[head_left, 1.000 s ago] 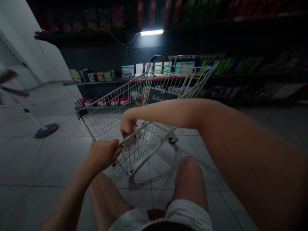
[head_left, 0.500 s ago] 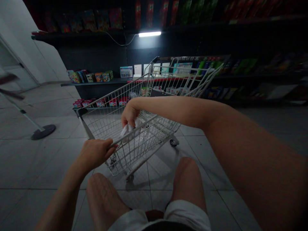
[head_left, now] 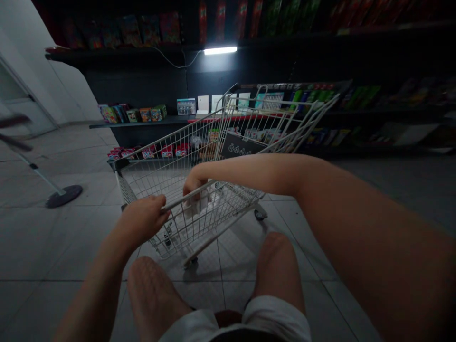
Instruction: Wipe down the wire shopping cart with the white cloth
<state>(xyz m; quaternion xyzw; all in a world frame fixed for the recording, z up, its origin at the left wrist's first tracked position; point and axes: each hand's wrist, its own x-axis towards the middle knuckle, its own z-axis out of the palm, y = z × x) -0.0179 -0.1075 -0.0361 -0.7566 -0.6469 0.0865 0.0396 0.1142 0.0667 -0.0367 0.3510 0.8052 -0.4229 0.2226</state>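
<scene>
A metal wire shopping cart (head_left: pixel 228 209) stands on the floor in front of my knees. My left hand (head_left: pixel 144 216) is closed around the near top rail at the cart's left corner. Over that rail reaches my right arm, and my right hand (head_left: pixel 194 185) is inside the basket, closed on a crumpled white cloth (head_left: pixel 197 204). The cloth lies against the inner side of the near wire wall. Wires and the rail hide part of my right fingers and of the cloth.
Behind the cart runs a dark shelf unit with small boxes (head_left: pixel 156 113), bottles (head_left: pixel 221 19) and a lit tube lamp (head_left: pixel 220 50). A dark sign (head_left: pixel 238 146) hangs at the cart's child-seat end. To the left stands a pole on a round base (head_left: pixel 64 196).
My right hand has moved lower into the basket with the cloth, behind the near rail. The cart has tilted or shifted slightly, its right end moving right. My left hand stays on the rail.
</scene>
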